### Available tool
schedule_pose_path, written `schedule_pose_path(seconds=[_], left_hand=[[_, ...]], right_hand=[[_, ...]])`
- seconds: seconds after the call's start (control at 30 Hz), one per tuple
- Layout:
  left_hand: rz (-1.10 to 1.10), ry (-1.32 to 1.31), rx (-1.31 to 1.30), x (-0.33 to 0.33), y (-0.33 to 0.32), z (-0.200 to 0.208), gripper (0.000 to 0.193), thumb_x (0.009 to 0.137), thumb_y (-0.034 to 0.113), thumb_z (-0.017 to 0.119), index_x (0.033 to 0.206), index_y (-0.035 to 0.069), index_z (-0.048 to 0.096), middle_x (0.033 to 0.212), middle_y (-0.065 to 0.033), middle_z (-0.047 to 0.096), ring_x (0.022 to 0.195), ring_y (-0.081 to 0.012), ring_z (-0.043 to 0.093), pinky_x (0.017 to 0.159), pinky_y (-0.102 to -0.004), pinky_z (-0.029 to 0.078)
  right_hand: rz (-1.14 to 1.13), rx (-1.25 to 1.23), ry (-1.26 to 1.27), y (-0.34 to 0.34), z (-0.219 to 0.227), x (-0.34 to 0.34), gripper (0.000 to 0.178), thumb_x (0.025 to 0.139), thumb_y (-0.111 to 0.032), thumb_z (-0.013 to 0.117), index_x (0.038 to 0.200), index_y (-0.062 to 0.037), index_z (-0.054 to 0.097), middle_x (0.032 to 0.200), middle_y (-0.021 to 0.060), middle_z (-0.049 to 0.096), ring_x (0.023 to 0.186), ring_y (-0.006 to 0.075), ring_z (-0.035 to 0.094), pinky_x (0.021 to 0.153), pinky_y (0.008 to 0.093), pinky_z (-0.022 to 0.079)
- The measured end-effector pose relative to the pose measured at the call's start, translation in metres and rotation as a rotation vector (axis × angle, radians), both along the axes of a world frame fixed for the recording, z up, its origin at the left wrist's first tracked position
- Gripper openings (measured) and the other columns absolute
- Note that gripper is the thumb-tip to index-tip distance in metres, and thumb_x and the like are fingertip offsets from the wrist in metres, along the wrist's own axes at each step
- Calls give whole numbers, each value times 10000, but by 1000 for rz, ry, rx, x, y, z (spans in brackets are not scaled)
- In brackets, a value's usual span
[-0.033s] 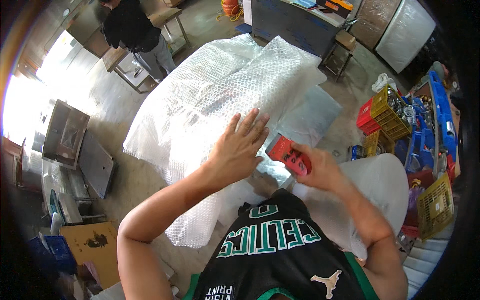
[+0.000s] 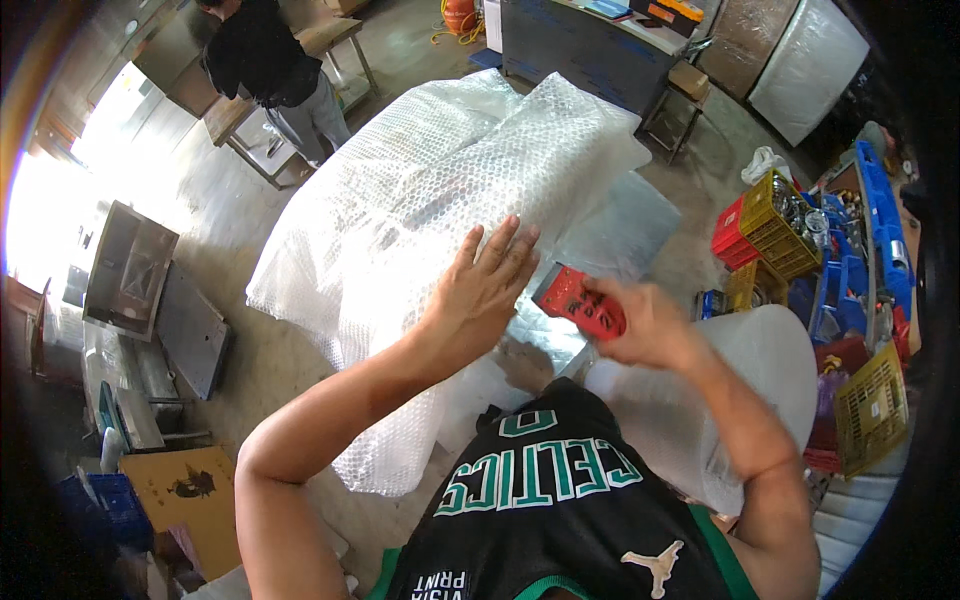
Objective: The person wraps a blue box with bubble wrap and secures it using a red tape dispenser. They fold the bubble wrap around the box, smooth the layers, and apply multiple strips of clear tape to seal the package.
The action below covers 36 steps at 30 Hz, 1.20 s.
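My left hand (image 2: 482, 285) lies flat on the bubble wrap (image 2: 420, 190), its fingers stretched out and pointing away from me. The wrap is draped in loose folds over something large that it hides. In my right hand (image 2: 645, 322) is a red tape dispenser (image 2: 580, 303) with dark handwriting on its side. Its straight front edge points left, close to the fingertips of my left hand. Under and beyond the dispenser lies a shiny, wrapped flat surface (image 2: 625, 225). Whether the dispenser touches it, I cannot tell.
A roll of clear wrap (image 2: 765, 385) sits beside my right forearm. Yellow crates (image 2: 785, 225) and a blue rack (image 2: 885, 225) with hardware line the right. Metal panels (image 2: 190, 325) and cardboard (image 2: 195, 500) stand left. A person (image 2: 270, 70) in dark clothes stands far left by a table.
My right hand and the tape dispenser have shifted slightly away from me and to the right. My left hand rests in nearly the same spot on the bubble wrap.
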<state>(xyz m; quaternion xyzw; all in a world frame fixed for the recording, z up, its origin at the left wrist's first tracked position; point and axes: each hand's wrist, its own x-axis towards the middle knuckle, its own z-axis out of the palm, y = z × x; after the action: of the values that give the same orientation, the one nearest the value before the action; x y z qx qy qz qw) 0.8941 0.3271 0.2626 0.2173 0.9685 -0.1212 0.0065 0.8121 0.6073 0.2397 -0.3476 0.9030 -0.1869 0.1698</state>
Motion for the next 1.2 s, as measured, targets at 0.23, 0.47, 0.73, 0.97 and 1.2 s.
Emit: schedule_pose_path(seconds=[0.23, 0.47, 0.73, 0.97, 1.2], left_hand=[[24, 205, -469, -4, 6, -34, 640, 1032, 347, 515, 1607, 75, 445, 1774, -82, 158, 1619, -401, 131, 1286, -611, 148], [43, 169, -287, -2, 18, -30, 505, 1007, 374, 575, 1432, 113, 655, 1732, -99, 296, 1618, -428, 116, 1296, -615, 74], [426, 707, 872, -78, -101, 12, 554, 1088, 386, 561, 1510, 32, 506, 1594, -251, 463, 1487, -430, 429, 1238, -468, 342], [665, -162, 694, -103, -137, -55, 525, 1159, 269, 335, 1614, 8, 353, 1625, -259, 416, 1465, -376, 477, 1252, -438, 339], [707, 349, 1021, 26, -155, -43, 542, 1097, 435, 545, 1418, 3, 605, 1475, -241, 574, 1384, -366, 550, 1176, -431, 418]], right_hand=[[236, 920, -366, -64, -12, -101, 743, 638, -385, 856, 1299, -91, 687, 1060, 173, 771, 940, 343, 743, 819, 459, 591], [-143, -108, -203, 14, -163, -28, 708, 740, -460, 852, 1287, -62, 645, 1145, 185, 757, 1056, 382, 733, 913, 465, 571], [-336, -208, -190, 0, -243, 79, 800, 783, -324, 854, 1450, -49, 508, 1210, 240, 713, 1115, 431, 692, 945, 500, 556], [-228, -71, 278, -37, -301, 79, 785, 854, -100, 731, 1570, -98, 409, 1137, 231, 641, 1058, 435, 637, 918, 542, 518], [-109, -27, 351, -31, -334, 98, 584, 927, -148, 645, 1491, -92, 505, 1187, 238, 642, 1063, 429, 642, 978, 559, 489]])
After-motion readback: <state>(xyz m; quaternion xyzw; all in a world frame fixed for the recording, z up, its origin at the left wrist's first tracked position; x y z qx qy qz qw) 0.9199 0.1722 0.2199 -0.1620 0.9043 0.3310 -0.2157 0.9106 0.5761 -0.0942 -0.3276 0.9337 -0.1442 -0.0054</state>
